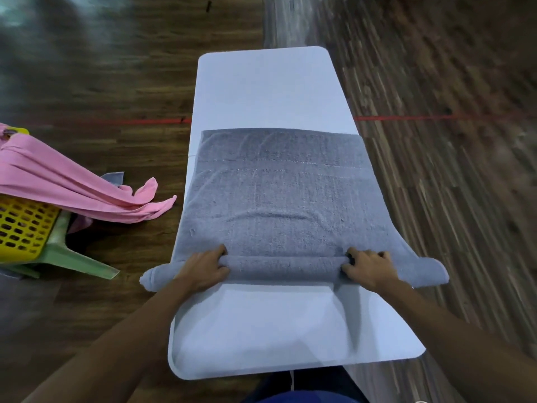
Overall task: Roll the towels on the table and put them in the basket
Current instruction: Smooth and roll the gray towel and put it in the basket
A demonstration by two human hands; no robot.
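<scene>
Cut off at the left edge, the yellow basket [20,225] carries a draped pink towel [58,181]; its inside is hidden. On the white worktop [261,88] the grey towel [279,193] lies part-rolled, with the left hand [203,269] and right hand [369,267] each keeping a curled grip round its rolled edge.

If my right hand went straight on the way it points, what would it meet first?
The flat, unrolled part of the grey towel, just beyond the roll your right hand grips. Past that, only bare white table, as far as the picture shows.
</scene>
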